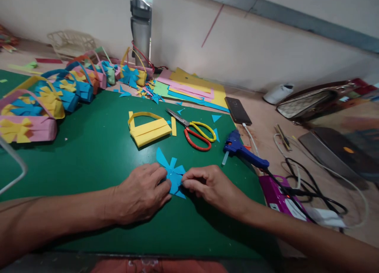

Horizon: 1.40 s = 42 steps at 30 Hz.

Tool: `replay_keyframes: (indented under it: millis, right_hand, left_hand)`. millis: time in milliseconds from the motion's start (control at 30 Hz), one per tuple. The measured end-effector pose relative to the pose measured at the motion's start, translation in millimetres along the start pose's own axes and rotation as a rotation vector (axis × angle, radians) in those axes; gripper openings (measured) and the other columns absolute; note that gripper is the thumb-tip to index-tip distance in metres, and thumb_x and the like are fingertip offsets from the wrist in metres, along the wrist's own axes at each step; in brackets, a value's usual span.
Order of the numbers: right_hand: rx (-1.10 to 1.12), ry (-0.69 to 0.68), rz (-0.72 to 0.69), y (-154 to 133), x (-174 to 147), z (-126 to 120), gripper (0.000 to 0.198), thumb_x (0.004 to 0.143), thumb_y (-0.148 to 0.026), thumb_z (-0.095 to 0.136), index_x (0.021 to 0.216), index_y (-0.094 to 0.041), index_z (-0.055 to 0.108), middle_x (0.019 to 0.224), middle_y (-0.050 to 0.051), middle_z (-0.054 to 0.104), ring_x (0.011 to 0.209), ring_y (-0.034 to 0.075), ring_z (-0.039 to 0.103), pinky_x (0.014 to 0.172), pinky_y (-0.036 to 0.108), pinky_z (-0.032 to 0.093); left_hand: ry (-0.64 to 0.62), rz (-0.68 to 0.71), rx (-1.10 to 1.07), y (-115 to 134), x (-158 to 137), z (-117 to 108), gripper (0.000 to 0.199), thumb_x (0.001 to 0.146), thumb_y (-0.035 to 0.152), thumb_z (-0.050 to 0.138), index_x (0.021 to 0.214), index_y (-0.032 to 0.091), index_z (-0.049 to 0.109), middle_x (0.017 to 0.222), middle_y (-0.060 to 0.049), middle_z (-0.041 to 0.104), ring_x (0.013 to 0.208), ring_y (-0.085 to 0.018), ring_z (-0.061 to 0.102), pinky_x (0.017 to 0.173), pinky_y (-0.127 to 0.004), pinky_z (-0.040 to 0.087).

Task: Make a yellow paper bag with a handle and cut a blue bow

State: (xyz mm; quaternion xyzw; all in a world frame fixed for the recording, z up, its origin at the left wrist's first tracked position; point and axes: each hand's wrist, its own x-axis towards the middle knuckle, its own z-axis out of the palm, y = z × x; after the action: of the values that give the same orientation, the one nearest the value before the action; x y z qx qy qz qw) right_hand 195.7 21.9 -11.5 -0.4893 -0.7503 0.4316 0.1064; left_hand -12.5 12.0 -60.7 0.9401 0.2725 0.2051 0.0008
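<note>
A blue paper bow [172, 173] with several pointed strips lies on the green mat [103, 166] between my hands. My left hand [142, 193] rests at its left side, fingers curled down onto the paper and partly covering it. At the right edge, my right hand [217, 188] pinches one of the bow's strips between thumb and fingers. Just beyond the bow is a small yellow paper basket [151, 131] with a curved handle. Scissors [195, 132] with one red and one yellow handle lie beside it, blades slightly apart. A blue glue gun [244, 150] rests to the right.
Several finished paper baskets [32, 128] stand along the left. Coloured paper sheets [195, 87] and blue scraps [155, 97] lie at the back, near a grey bottle [141, 32]. On the right are a phone [237, 110], a purple box [280, 194] and tangled cables [322, 200].
</note>
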Motion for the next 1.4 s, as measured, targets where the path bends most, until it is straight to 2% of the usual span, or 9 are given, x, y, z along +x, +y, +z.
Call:
replay_keyframes:
  millis: [100, 200, 467, 600, 933, 1400]
  right_hand:
    - [0.03, -0.023, 0.08, -3.8, 4.4, 0.9, 0.024, 0.083, -0.02, 0.049, 0.062, -0.015, 0.058, 0.055, -0.004, 0.053, 0.048, 0.008, 0.046, 0.048, 0.02, 0.031]
    - [-0.038, -0.012, 0.112, -7.8, 8.7, 1.2, 0.025, 0.083, -0.02, 0.049, 0.06, -0.015, 0.057, 0.054, -0.003, 0.054, 0.05, 0.009, 0.045, 0.047, 0.02, 0.028]
    - [-0.32, 0.042, 0.101, -17.5, 17.5, -0.6, 0.026, 0.078, -0.013, 0.052, 0.052, -0.015, 0.052, 0.047, -0.005, 0.043, 0.046, 0.007, 0.036, 0.045, 0.022, 0.018]
    - [-0.388, 0.036, 0.102, -19.5, 19.8, -0.8, 0.027, 0.077, -0.012, 0.054, 0.05, -0.015, 0.052, 0.044, -0.005, 0.045, 0.044, 0.007, 0.037, 0.045, 0.023, 0.017]
    - [-0.445, 0.062, 0.116, -20.8, 24.1, -0.8, 0.028, 0.075, -0.012, 0.055, 0.048, -0.015, 0.053, 0.041, -0.005, 0.044, 0.041, 0.007, 0.036, 0.044, 0.024, 0.014]
    - [-0.429, 0.052, 0.108, -18.4, 24.7, -1.8, 0.03, 0.077, -0.014, 0.054, 0.047, -0.015, 0.05, 0.041, -0.006, 0.04, 0.041, 0.006, 0.031, 0.045, 0.026, 0.012]
  left_hand:
    - [-0.011, -0.001, 0.004, 0.3, 0.0, 0.2, 0.02, 0.088, 0.03, 0.046, 0.081, 0.016, 0.059, 0.076, -0.006, 0.057, 0.069, -0.021, 0.05, 0.059, -0.034, 0.042]
    - [-0.004, 0.0, 0.013, 0.6, 0.2, -0.6, 0.02, 0.088, 0.03, 0.046, 0.081, 0.016, 0.059, 0.076, -0.006, 0.057, 0.069, -0.021, 0.05, 0.06, -0.034, 0.043]
    - [-0.018, 0.005, 0.026, 0.7, 0.0, -2.4, 0.022, 0.089, 0.032, 0.044, 0.082, 0.016, 0.058, 0.075, -0.006, 0.055, 0.068, -0.022, 0.049, 0.057, -0.035, 0.041]
    - [-0.037, -0.003, 0.015, 1.3, 0.0, -2.6, 0.02, 0.089, 0.031, 0.044, 0.086, 0.016, 0.058, 0.077, -0.006, 0.055, 0.069, -0.022, 0.05, 0.058, -0.036, 0.042]
    - [-0.055, 0.014, 0.045, 0.9, 0.4, -1.9, 0.03, 0.091, 0.033, 0.042, 0.109, 0.011, 0.052, 0.083, -0.007, 0.056, 0.073, -0.023, 0.05, 0.058, -0.036, 0.042]
    - [-0.111, 0.012, 0.036, 1.3, 1.1, -2.5, 0.035, 0.091, 0.035, 0.042, 0.115, 0.011, 0.049, 0.087, -0.008, 0.056, 0.076, -0.023, 0.05, 0.062, -0.037, 0.042]
